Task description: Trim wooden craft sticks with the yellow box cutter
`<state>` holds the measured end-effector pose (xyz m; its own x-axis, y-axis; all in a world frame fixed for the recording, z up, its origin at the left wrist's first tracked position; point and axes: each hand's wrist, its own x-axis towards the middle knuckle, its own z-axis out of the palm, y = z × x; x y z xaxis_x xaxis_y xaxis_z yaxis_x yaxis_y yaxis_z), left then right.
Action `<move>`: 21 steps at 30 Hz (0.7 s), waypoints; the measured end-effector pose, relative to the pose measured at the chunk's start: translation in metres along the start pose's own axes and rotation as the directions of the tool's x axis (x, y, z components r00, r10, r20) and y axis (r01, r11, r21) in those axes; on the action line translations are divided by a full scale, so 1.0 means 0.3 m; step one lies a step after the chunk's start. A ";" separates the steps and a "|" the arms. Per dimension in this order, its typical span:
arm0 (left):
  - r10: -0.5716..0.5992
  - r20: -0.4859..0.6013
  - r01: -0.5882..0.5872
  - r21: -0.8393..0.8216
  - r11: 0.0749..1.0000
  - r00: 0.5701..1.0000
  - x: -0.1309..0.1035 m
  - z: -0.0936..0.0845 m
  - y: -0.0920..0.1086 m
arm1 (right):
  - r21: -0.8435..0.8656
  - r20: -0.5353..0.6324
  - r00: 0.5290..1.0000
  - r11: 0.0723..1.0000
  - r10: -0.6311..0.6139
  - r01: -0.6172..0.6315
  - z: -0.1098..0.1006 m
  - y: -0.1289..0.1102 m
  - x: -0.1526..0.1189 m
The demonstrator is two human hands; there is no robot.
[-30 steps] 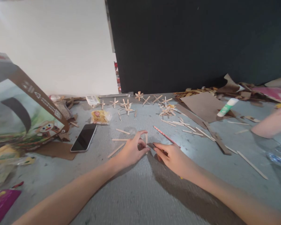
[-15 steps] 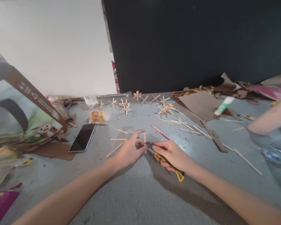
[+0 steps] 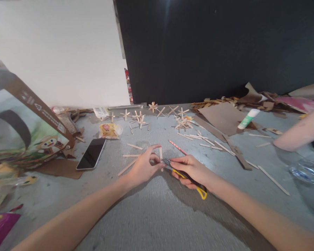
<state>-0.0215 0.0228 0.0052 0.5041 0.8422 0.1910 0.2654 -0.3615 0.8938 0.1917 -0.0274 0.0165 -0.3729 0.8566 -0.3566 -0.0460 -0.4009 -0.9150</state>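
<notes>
My left hand (image 3: 143, 164) pinches a wooden craft stick (image 3: 161, 153) against the grey table, its length pointing away from me. In my right hand (image 3: 193, 169) is a yellow and black utility knife (image 3: 202, 192). The knife's tip meets the stick close to my left fingertips; how deep the blade sits cannot be made out. Left of my left hand lie several loose craft sticks (image 3: 132, 155). A red patterned pencil (image 3: 177, 147) rests just beyond my right hand.
Star-shaped stick pieces (image 3: 141, 120) and a stick pile (image 3: 184, 123) stand at the back. A phone (image 3: 91, 154), yellow packet (image 3: 108, 131) and printed bag (image 3: 28, 129) are left. Cardboard (image 3: 219, 116), a glue stick (image 3: 248, 119) and another person's arm (image 3: 298, 130) are right.
The knife has tilted slightly in my right hand, its yellow end a little lower and further right. My left hand keeps its pinch on the stick. The view has shifted slightly.
</notes>
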 end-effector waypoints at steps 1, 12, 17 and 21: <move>-0.006 0.003 0.006 -0.018 1.000 1.000 0.000 -0.001 0.000 | 0.001 0.004 1.000 1.000 0.005 -0.005 -0.001 -0.002 -0.001; -0.061 0.034 0.067 -0.189 0.980 0.998 -0.012 0.032 -0.002 | -0.765 -0.039 0.837 0.556 -0.545 0.326 0.006 0.047 -0.013; 0.023 0.029 -0.024 0.043 0.999 0.999 -0.019 0.027 -0.007 | -0.894 0.012 0.783 0.344 -0.622 0.287 0.014 0.058 -0.016; 0.026 0.034 -0.029 0.101 0.994 0.999 -0.018 0.027 -0.006 | -0.917 0.063 0.781 0.272 -0.622 0.291 0.014 0.058 -0.013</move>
<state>-0.0181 0.0157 -0.0007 0.5383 0.8186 0.2003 0.3319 -0.4245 0.8424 0.1885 -0.0391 0.0026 -0.3212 0.8973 0.3027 0.7288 0.4383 -0.5261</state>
